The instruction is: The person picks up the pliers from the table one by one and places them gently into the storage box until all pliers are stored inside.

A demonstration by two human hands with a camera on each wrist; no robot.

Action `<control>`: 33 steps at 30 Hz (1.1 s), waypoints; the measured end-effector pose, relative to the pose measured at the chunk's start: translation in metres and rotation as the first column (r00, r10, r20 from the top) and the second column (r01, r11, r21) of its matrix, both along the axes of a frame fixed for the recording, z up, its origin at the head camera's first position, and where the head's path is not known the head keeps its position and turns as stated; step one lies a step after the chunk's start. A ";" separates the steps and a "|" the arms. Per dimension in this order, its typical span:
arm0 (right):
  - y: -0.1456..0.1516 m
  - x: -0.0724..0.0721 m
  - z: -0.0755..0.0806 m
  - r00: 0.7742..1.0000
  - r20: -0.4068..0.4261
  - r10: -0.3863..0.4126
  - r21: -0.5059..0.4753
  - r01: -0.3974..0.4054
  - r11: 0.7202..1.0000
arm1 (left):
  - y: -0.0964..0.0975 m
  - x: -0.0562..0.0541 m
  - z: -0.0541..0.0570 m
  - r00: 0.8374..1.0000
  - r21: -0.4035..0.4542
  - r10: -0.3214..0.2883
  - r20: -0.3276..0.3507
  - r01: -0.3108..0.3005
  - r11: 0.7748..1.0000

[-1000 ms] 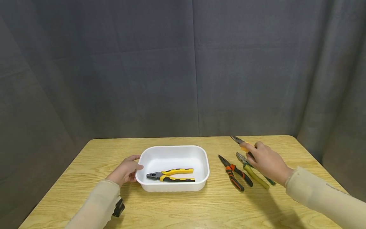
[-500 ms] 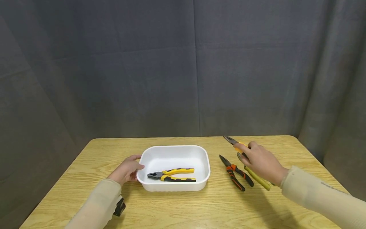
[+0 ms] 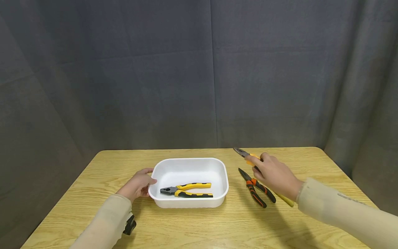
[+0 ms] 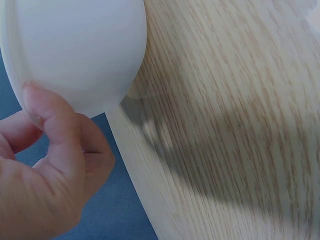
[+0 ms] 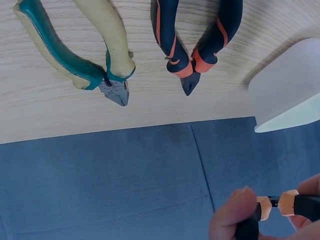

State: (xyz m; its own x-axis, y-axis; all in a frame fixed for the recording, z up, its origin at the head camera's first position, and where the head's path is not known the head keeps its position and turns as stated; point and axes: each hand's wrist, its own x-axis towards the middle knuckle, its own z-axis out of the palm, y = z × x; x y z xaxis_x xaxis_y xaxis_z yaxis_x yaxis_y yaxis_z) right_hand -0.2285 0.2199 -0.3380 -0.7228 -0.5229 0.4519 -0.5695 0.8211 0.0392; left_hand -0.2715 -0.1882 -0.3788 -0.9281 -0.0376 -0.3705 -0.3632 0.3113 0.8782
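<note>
My left hand (image 3: 136, 185) pinches the left rim of a white plastic tray (image 3: 189, 169), thumb over the rim and fingers outside, as the left wrist view also shows. In the tray lie yellow-and-black combination pliers (image 3: 194, 186), head to the left. My right hand (image 3: 278, 174) grips long-nose pliers (image 3: 240, 151) with orange-and-black handles, raised above the table and tip pointing left. In the right wrist view, fingers (image 5: 234, 209) hold the two handles. Below the right hand, black-and-orange long-nose pliers (image 3: 250, 183) rest on the table.
Pliers with green-and-cream handles (image 5: 65, 55) lie right of the black-and-orange pair, mostly hidden by my right hand in the head view. A wooden table (image 3: 192, 228) bears everything. Behind its far edge hangs a dark grey curtain (image 3: 174, 86). Something black (image 3: 129, 225) shows under the left sleeve.
My right hand has moved left with the long-nose pliers, away from the green-handled pliers and over toward the tray. The left hand and tray stay practically in place.
</note>
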 end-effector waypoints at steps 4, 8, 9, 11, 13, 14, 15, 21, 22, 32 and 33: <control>-0.004 0.000 0.001 1.000 0.010 0.005 -0.001 -0.005 1.000 | 0.000 0.000 0.000 1.000 -0.007 0.001 -0.002 -0.001 1.000; -0.009 0.001 0.002 0.999 0.047 0.004 -0.019 -0.003 1.000 | 0.000 0.001 -0.001 1.000 -0.010 0.002 0.009 -0.002 1.000; -0.010 0.001 0.002 0.998 0.056 0.004 -0.026 -0.003 1.000 | 0.000 0.001 -0.001 1.000 -0.009 0.003 0.011 -0.003 1.000; -0.013 0.000 0.002 0.998 0.066 0.006 -0.035 -0.004 0.999 | 0.000 0.001 0.000 1.000 -0.005 0.001 0.008 -0.001 1.000; -0.016 -0.002 0.003 0.998 0.066 0.015 -0.038 -0.012 0.999 | 0.000 0.001 0.000 1.000 -0.001 0.001 0.000 -0.001 1.000; -0.017 -0.002 0.003 0.998 0.066 0.019 -0.035 -0.016 0.999 | 0.000 0.001 0.000 1.000 0.001 0.002 -0.003 -0.002 1.000; -0.018 -0.003 0.002 0.998 0.063 0.023 -0.032 -0.021 0.999 | -0.001 0.002 0.001 1.000 0.003 0.001 -0.005 -0.001 1.000; -0.021 -0.007 0.001 0.998 0.050 0.044 -0.025 -0.043 0.999 | -0.001 0.002 0.001 1.000 0.004 -0.005 -0.001 0.005 1.000; -0.021 -0.008 0.001 0.998 0.050 0.046 -0.027 -0.045 0.999 | -0.001 0.002 0.001 1.000 0.000 -0.005 0.000 0.005 1.000; -0.027 -0.012 0.002 0.996 0.032 0.082 0.001 -0.082 0.997 | -0.002 0.002 0.001 1.000 -0.016 0.001 0.001 -0.001 1.000; -0.028 -0.012 0.002 0.996 0.028 0.090 0.004 -0.090 0.996 | -0.002 0.002 0.001 1.000 -0.016 0.000 0.000 0.000 1.000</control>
